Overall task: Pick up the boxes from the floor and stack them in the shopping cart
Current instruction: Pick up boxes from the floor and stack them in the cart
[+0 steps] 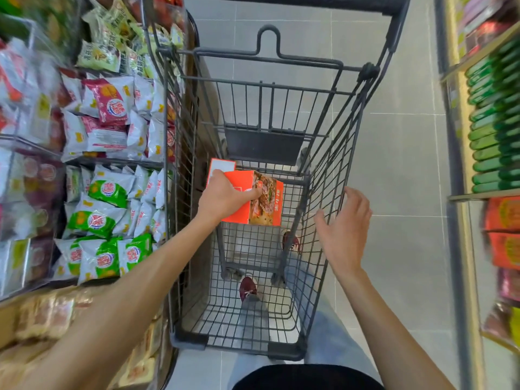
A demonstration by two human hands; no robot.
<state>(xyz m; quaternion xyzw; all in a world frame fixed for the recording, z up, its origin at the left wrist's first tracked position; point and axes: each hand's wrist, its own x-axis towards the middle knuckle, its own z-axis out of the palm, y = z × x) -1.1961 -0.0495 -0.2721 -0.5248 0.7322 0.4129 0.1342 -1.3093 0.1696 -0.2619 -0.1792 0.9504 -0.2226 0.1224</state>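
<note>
- Shopping cart point(323, 215): dark wire basket, seen from above; taken as the reference for all positions below.
- Orange box point(259, 201): held inside the cart basket, toward its far-left part, above the wire floor. Its long axis runs roughly from the near end of the cart toward the far end; a face printed with a food picture is turned to the cart's right side, a plain orange face upward.
- Second box point(221, 167): an orange-edged white panel shows at the far-left of the basket, just beyond the held box; most of it is covered by the hand and the held box, so whether it rests on the cart floor cannot be told.
- Left hand point(225, 198): clamped on the orange box from above, fingers wrapped over its top face.
- Right hand point(344, 226): fingers spread apart, holding nothing, at the cart's right wall; whether it touches the wire cannot be told.
- Through the cart floor, two dark red shoes point(248, 288) and grey floor tiles are visible.
- Left of the cart, shelves of snack bags point(104, 198); right of the cart, shelved goods are blurred and cut off by the frame edge.
</note>
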